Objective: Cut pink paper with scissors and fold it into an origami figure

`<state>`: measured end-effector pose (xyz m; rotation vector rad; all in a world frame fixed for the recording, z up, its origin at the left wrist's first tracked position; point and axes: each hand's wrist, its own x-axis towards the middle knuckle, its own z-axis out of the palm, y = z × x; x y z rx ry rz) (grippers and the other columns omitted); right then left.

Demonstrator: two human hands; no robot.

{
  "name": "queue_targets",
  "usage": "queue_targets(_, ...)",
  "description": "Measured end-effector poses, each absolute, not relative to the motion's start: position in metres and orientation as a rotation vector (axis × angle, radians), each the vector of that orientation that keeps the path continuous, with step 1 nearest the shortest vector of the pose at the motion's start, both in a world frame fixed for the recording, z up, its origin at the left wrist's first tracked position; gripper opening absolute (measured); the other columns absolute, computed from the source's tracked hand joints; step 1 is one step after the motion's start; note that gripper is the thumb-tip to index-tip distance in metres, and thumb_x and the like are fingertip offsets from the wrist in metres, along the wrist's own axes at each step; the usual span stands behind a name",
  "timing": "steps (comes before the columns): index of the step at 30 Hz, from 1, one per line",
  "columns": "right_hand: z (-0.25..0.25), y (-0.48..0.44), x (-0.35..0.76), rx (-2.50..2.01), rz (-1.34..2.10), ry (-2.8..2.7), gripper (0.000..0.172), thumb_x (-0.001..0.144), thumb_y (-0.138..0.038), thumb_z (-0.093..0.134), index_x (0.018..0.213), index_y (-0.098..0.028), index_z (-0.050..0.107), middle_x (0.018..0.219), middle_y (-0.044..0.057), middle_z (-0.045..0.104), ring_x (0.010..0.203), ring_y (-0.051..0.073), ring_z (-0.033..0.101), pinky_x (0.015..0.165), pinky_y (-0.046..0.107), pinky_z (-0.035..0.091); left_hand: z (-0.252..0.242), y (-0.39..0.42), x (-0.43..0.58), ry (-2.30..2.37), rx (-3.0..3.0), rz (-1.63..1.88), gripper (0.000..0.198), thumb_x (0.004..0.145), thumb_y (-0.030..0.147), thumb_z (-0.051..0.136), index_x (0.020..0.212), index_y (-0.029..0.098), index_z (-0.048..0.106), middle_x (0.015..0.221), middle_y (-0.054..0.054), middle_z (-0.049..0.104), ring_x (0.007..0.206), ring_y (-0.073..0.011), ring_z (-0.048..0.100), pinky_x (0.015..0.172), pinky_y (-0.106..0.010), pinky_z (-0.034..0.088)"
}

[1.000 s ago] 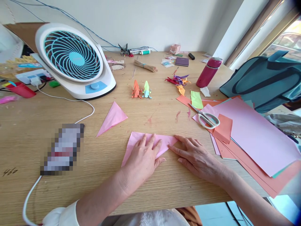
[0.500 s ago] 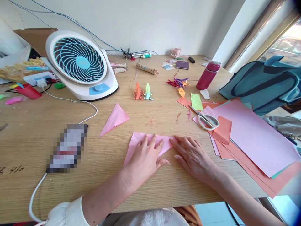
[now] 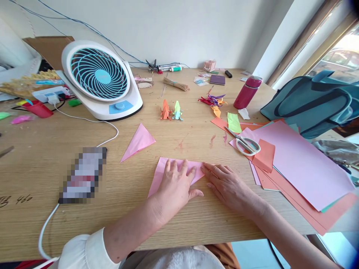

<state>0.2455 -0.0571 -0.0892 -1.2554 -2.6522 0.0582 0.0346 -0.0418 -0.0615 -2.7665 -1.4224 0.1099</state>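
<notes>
A folded sheet of pink paper [image 3: 157, 175] lies flat on the table in front of me. My left hand [image 3: 176, 183] rests on it with fingers spread, pressing its upper middle. At the paper's right corner, the fingertips of my right hand [image 3: 226, 183] press down on the edge, fingers stretched out side by side. Part of the sheet is hidden under both hands. Beyond it to the left is a separate pink paper triangle [image 3: 139, 141]. Two small folded paper figures, one orange [image 3: 165, 111] and one green and blue [image 3: 177, 111], stand farther back.
On the right, scissors [image 3: 246, 145] lie on stacked coloured paper [image 3: 305, 164], near a red flask [image 3: 248, 92] and a teal bag [image 3: 311, 104]. A white fan [image 3: 126, 107] stands back left, with a cabled phone-like device [image 3: 84, 175] nearer me.
My right hand has slid slightly left along the paper's edge, and my left fingers have shifted a little left. The view has turned slightly; the paper stays in place.
</notes>
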Motion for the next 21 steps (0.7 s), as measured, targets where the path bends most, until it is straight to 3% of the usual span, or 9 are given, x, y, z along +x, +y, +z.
queue_targets(9, -0.094, -0.062, 0.247, -1.318, 0.093, -2.591, 0.052, 0.1, -0.029, 0.041, 0.151, -0.018, 0.038, 0.145, 0.014, 0.05, 0.117, 0.029, 0.054, 0.099, 0.047, 0.046, -0.066, -0.043, 0.029, -1.4, -2.748, 0.085, 0.07, 0.085, 0.071, 0.049, 0.139, 0.026, 0.053, 0.145, -0.016, 0.049, 0.127, -0.0393, 0.048, 0.108, -0.06, 0.03)
queue_targets(16, -0.084, -0.072, 0.248, -1.315, 0.154, -2.679, 0.05, 0.101, -0.031, 0.04, 0.15, -0.027, 0.039, 0.157, 0.013, 0.034, 0.136, 0.032, 0.04, 0.105, 0.053, 0.042, -0.072, -0.043, 0.03, -1.388, -2.757, 0.127, 0.075, 0.084, 0.072, 0.049, 0.141, 0.024, 0.051, 0.148, -0.018, 0.046, 0.132, -0.0403, 0.044, 0.11, -0.06, 0.029)
queue_targets(21, -0.083, -0.077, 0.249, -1.267, 0.123, -2.715, 0.052, 0.102, -0.033, 0.039, 0.152, -0.02, 0.036, 0.159, 0.015, 0.03, 0.146, 0.032, 0.025, 0.112, 0.054, 0.035, -0.071, -0.046, 0.031, -1.419, -2.766, 0.173, 0.078, 0.083, 0.072, 0.05, 0.144, 0.023, 0.048, 0.153, -0.019, 0.039, 0.136, -0.0418, 0.04, 0.11, -0.061, 0.028)
